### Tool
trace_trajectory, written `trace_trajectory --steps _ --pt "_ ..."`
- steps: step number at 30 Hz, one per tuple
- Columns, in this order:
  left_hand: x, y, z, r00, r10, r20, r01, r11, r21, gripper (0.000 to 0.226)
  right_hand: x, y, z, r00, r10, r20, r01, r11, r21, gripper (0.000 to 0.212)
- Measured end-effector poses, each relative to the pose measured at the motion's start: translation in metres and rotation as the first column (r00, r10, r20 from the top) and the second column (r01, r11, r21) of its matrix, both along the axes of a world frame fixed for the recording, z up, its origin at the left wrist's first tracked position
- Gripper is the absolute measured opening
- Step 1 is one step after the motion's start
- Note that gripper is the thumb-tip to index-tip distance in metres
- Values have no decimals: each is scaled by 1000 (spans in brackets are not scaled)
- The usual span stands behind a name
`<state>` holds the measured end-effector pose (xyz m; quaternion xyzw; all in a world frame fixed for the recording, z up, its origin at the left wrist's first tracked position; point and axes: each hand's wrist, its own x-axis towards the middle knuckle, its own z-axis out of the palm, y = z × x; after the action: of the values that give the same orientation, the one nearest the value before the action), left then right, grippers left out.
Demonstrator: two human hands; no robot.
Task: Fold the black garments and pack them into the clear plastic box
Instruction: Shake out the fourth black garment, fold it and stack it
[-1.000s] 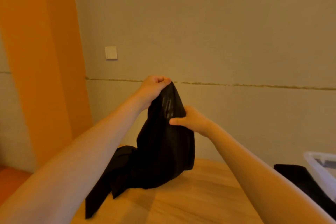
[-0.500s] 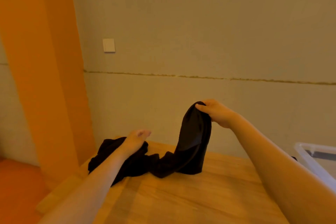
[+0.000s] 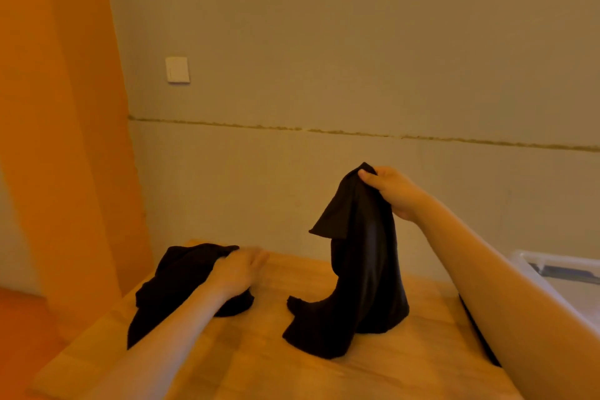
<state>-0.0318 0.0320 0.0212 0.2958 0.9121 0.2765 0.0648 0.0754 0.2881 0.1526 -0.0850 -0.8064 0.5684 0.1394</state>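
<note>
My right hand (image 3: pixel 394 193) pinches the top of a black garment (image 3: pixel 363 273) and holds it up, with its lower end trailing on the wooden table (image 3: pixel 259 360). A second black garment (image 3: pixel 175 286) lies crumpled at the table's left end. My left hand (image 3: pixel 238 273) rests on its right side with the fingers stretched out and blurred. The clear plastic box (image 3: pixel 548 265) shows at the right edge, mostly hidden behind my right forearm.
A strip of another black cloth (image 3: pixel 477 338) peeks out under my right forearm. A grey wall with a white switch (image 3: pixel 177 70) stands behind the table. An orange curtain (image 3: pixel 58 140) hangs at the left, by the table's left edge.
The black bundle has come apart into two pieces. My left hand dropped to the table onto the left heap, while my right hand drew the other piece rightward and holds it up.
</note>
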Motion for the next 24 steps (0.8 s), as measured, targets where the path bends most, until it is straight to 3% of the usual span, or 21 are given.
trace_trajectory --steps 2,4,7,9,12,17,20,24 --pt "18 31 45 986 -110 128 53 920 388 55 -1 -3 3 1000 28 2 -28 1000 6 24" --pt "31 56 85 927 -287 240 120 837 534 55 -1 -6 8 998 67 -15 -67 998 9 23" --pt "32 75 121 860 -429 277 255 830 495 31 5 -6 13 991 111 -72 -109 994 32 22" --pt "28 76 136 877 -419 235 265 830 490 18 12 0 18 988 123 -94 -123 992 0 21" --pt "21 76 159 935 -315 164 193 838 511 27 23 12 26 987 136 -89 -140 989 -39 20" --pt "23 79 195 978 -206 -27 187 819 542 31 31 26 42 996 89 30 -91 995 41 23" --pt "20 74 211 974 -196 -116 228 835 501 35 39 34 53 998 53 -30 -53 999 11 27" --pt "16 66 221 962 -225 -156 272 845 460 19 47 39 69 990 -25 -142 24 1000 -10 29"
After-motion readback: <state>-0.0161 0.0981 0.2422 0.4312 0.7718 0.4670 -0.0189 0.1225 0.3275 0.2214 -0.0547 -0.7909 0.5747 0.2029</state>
